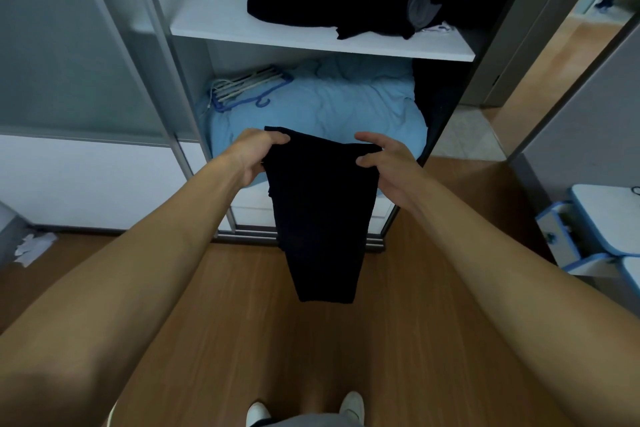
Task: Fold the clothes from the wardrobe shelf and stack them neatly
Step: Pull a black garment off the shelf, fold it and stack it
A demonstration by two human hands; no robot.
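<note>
Currently the left hand [258, 152] and right hand [384, 163] are gripping a dark garment [320, 215] by its top corners, fingers curled round it, hanging before the wardrobe shelf [207, 15]. Folding is underway; next it probably needs halving lengthwise.

No text, label, brand, number or sign can be read. Nothing legible is made out on the dark garment [317, 215] or on the black clothes pile [332, 3] on the wardrobe shelf [214, 14]; surfaces are too dim and plain.
</note>
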